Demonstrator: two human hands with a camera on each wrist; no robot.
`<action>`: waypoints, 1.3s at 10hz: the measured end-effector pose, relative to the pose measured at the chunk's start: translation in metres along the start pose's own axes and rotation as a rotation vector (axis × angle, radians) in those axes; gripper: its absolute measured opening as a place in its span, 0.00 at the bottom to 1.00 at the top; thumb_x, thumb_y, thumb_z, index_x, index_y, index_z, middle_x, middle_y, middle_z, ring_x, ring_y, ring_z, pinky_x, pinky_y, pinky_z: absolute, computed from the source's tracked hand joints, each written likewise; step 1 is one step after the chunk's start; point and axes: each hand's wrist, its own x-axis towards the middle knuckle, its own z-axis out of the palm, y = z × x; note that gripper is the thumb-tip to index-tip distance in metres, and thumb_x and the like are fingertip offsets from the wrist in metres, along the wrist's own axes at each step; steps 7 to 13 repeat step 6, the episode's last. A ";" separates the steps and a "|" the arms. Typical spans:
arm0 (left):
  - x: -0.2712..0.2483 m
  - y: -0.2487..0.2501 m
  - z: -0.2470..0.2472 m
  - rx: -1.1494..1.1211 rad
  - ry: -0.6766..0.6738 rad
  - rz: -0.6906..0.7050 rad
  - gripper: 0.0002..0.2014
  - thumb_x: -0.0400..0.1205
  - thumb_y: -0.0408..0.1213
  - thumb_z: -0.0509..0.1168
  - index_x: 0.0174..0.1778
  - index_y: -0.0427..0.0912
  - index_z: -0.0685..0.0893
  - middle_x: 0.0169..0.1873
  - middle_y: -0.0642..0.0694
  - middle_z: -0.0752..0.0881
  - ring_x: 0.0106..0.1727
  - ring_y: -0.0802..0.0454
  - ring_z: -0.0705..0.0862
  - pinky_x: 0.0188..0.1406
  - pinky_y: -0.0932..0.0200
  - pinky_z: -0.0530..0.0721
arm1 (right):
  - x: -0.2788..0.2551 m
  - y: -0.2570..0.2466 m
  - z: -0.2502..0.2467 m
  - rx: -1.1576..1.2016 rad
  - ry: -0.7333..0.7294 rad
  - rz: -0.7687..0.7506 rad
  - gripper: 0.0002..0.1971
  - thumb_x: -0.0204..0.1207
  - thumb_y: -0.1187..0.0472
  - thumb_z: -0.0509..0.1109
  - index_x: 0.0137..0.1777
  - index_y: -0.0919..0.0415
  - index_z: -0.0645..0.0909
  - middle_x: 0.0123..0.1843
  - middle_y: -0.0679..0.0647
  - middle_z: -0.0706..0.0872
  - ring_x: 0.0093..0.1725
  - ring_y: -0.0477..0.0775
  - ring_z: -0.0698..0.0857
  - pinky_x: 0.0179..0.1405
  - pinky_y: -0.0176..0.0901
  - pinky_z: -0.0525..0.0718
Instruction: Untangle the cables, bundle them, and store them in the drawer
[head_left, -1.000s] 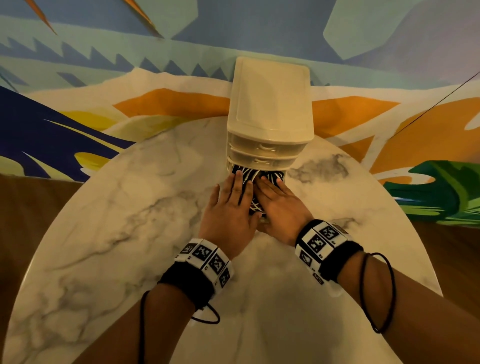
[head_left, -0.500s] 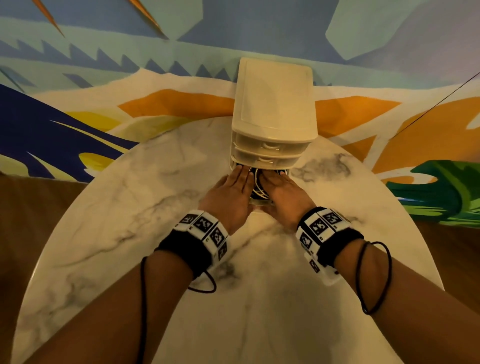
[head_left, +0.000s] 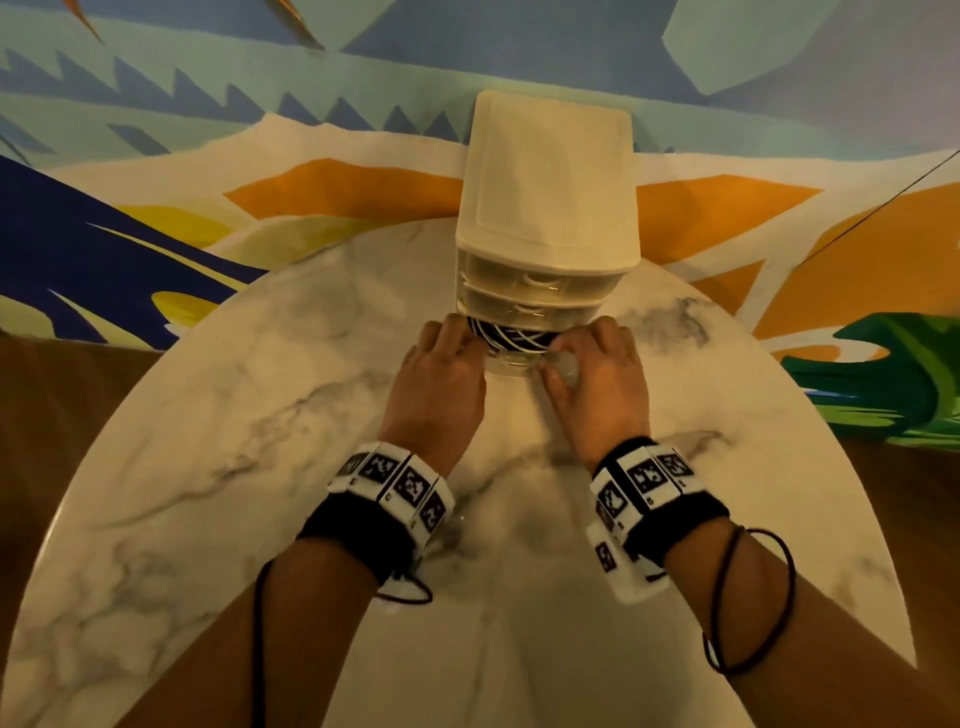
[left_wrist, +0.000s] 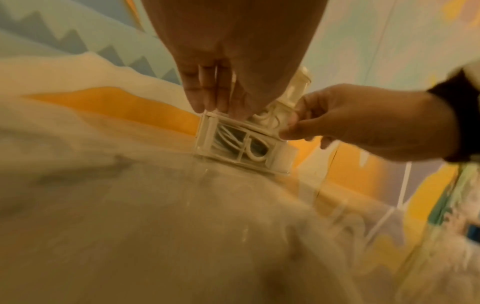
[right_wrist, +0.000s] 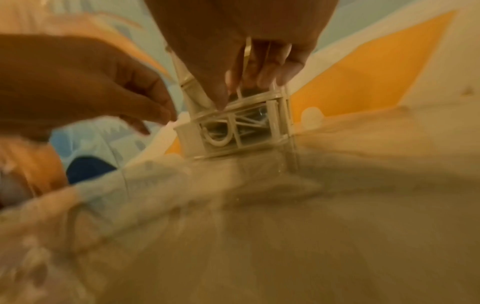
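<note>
marble table (head_left: 260, 467); drawer (head_left: 511, 358) toward hands

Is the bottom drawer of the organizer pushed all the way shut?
No, the bottom drawer sticks out of the organizer, with cables visible inside.

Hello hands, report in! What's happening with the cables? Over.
Left hand and right hand on the bottom drawer front corners. Cables inside, drawer slightly open. Nothing blocking it.
</note>
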 end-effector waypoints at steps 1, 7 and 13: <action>-0.015 0.006 0.007 -0.145 -0.020 -0.191 0.06 0.76 0.32 0.66 0.47 0.37 0.81 0.47 0.40 0.80 0.48 0.41 0.79 0.40 0.48 0.81 | -0.019 -0.001 0.006 0.156 -0.066 0.248 0.10 0.70 0.52 0.74 0.36 0.54 0.77 0.36 0.50 0.81 0.37 0.53 0.80 0.37 0.45 0.79; 0.014 0.004 0.017 -0.353 -0.352 -0.281 0.27 0.83 0.36 0.59 0.79 0.40 0.62 0.72 0.37 0.72 0.69 0.38 0.74 0.67 0.49 0.72 | 0.029 0.013 0.011 0.368 -0.378 0.299 0.11 0.75 0.65 0.70 0.56 0.66 0.78 0.52 0.62 0.79 0.49 0.57 0.80 0.48 0.42 0.78; 0.014 0.004 0.017 -0.353 -0.352 -0.281 0.27 0.83 0.36 0.59 0.79 0.40 0.62 0.72 0.37 0.72 0.69 0.38 0.74 0.67 0.49 0.72 | 0.029 0.013 0.011 0.368 -0.378 0.299 0.11 0.75 0.65 0.70 0.56 0.66 0.78 0.52 0.62 0.79 0.49 0.57 0.80 0.48 0.42 0.78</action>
